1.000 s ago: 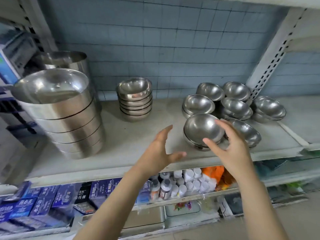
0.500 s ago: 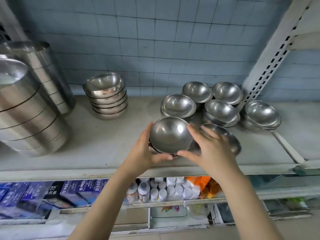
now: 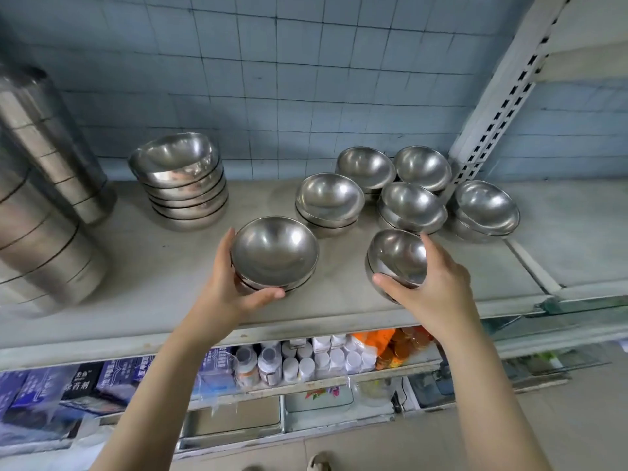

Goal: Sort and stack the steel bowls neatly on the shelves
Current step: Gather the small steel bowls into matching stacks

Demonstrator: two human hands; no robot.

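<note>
Both your arms in from bottom edge, forearms bare, slanting toward each other as they go up. Your left grip (image 3: 228, 283): palm facing right, thumb (image 3: 268, 295) hooked along near edge of left bowl stack (image 3: 275, 253), fingers (image 3: 227, 244) curled up its left side. Your right grip (image 3: 438, 287): palm facing left, thumb (image 3: 385, 279) stretched across near side of right bowl stack (image 3: 397, 258), index finger up along its right rim. Wrists look pretty much straight, grips well apart, roughly level with each other.
</note>
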